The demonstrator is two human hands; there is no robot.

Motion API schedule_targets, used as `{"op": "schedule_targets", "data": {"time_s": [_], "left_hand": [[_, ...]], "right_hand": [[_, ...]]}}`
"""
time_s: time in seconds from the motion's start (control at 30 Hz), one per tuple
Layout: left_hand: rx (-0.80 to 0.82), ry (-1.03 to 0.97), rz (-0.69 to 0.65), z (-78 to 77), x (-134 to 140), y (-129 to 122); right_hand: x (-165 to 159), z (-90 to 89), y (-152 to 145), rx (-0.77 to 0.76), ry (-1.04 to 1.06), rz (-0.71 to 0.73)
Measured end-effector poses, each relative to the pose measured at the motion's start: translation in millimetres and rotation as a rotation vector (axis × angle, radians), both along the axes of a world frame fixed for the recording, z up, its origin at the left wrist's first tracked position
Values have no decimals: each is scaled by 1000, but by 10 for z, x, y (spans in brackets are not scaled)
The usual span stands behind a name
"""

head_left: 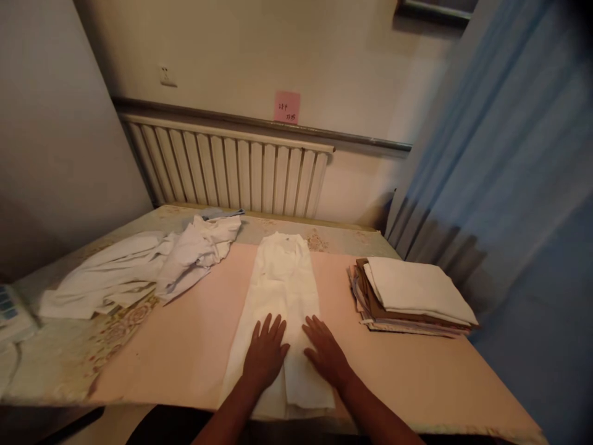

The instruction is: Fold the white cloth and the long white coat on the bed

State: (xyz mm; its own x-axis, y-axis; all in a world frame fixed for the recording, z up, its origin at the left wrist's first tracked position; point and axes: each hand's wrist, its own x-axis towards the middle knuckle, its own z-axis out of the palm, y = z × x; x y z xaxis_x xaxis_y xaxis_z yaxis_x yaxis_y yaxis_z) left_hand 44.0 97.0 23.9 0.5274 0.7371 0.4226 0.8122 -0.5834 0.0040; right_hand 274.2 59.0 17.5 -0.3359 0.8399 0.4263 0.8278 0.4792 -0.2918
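Observation:
A pair of white trousers (282, 284) lies lengthwise on the pink cloth, its waistband at the far end and its two legs toward me. My left hand (265, 351) rests flat on the left leg, fingers spread. On the right leg lies my right hand (324, 352), also flat with the fingers apart. Neither hand grips anything. The leg hems reach close to the table's near edge, partly hidden by my left forearm.
Crumpled white garments (134, 266) lie at the left. A stack of folded clothes (419, 290) stands at the right, a white piece on top. The pink cloth (185, 346) covers part of the floral tablecloth (55, 364). A radiator (241, 167) and blue curtain (486, 154) border the table.

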Motion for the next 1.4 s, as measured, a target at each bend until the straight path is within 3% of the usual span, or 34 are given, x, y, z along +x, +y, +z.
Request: {"op": "schedule_targets", "data": {"time_s": [0.13, 0.3, 0.5, 0.63, 0.73, 0.87, 1.0, 1.2, 1.4], "left_hand": [[17, 22, -10, 36, -33, -67], [0, 38, -21, 3, -161, -227], [-114, -87, -92, -69, -535, -398], [-178, -285, 79, -52, -905, -456], [-290, -403, 230, 44, -1105, -458], [-492, -496, 379, 242, -1151, -429], [-580, -448, 455, 367, -1076, -407], [-686, -440, 536, 315, -1062, -354], [-813, -565, 556, 257, -1101, -345]], "right_hand": [[38, 3, -221, -37, 69, 14], [171, -82, -442, -40, 236, -104], [346, -124, -719, -31, 213, -92], [400, -125, -863, -56, 138, -17], [406, -132, -905, -89, 89, 2], [396, -162, -887, -79, 87, -1], [383, -204, -842, -10, 101, -50], [332, -183, -738, 114, 24, -35], [244, -80, -642, 207, -82, -16]]}}
